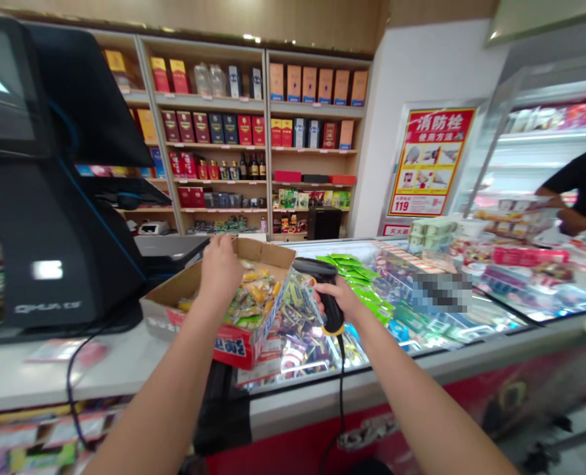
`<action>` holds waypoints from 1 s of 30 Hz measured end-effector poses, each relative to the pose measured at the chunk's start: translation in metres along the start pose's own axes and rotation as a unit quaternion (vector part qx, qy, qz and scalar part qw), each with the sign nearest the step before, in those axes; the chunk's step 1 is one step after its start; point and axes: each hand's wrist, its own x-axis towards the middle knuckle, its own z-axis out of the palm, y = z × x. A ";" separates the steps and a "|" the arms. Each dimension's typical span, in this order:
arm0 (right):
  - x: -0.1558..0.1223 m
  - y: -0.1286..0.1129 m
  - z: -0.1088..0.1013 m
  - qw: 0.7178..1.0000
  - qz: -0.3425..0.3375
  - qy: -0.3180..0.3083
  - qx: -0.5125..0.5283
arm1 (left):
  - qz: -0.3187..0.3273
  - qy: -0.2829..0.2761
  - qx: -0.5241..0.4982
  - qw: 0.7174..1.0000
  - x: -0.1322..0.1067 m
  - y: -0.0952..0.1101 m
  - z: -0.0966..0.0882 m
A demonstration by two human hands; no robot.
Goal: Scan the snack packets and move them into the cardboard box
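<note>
Your right hand (339,298) clamps its fingers around a black barcode scanner (328,297); your left hand (219,269) curls its fingers over a cardboard box (174,303) of snacks (250,297).

- Your left forearm (160,389): bare skin, running out past the bottom edge of the view
- Your right forearm (411,389): bare as well
- Your left hand (219,269): bare, ungloved fingers
- Your right hand (338,298): bare, ungloved fingers
</note>
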 end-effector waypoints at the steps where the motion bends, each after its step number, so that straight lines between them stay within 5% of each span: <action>1: -0.001 0.000 -0.003 1.000 0.000 0.006 0.001 | 0.022 0.003 -0.030 0.999 -0.005 0.011 0.004; 6: -0.014 0.001 -0.033 0.998 -0.014 0.067 -0.013 | 0.079 -0.089 -0.181 0.976 -0.042 0.083 0.062; 11: -0.028 0.011 -0.067 0.988 -0.038 0.147 -0.026 | -0.030 -0.241 -0.226 0.943 -0.070 0.120 0.136; 17: -0.034 0.028 -0.089 0.981 -0.039 0.188 -0.019 | -0.090 -0.259 -0.153 0.949 -0.081 0.115 0.187; 24: -0.038 0.041 -0.099 0.980 -0.020 0.200 -0.004 | -0.185 -0.303 -0.277 0.893 -0.077 0.093 0.210; 27: -0.039 0.044 -0.098 0.982 -0.020 0.190 -0.003 | -0.219 -0.315 -0.374 0.845 -0.077 0.089 0.208; 30: -0.040 0.044 -0.093 0.985 -0.017 0.171 -0.029 | -0.275 -0.300 -0.544 0.734 -0.083 0.086 0.205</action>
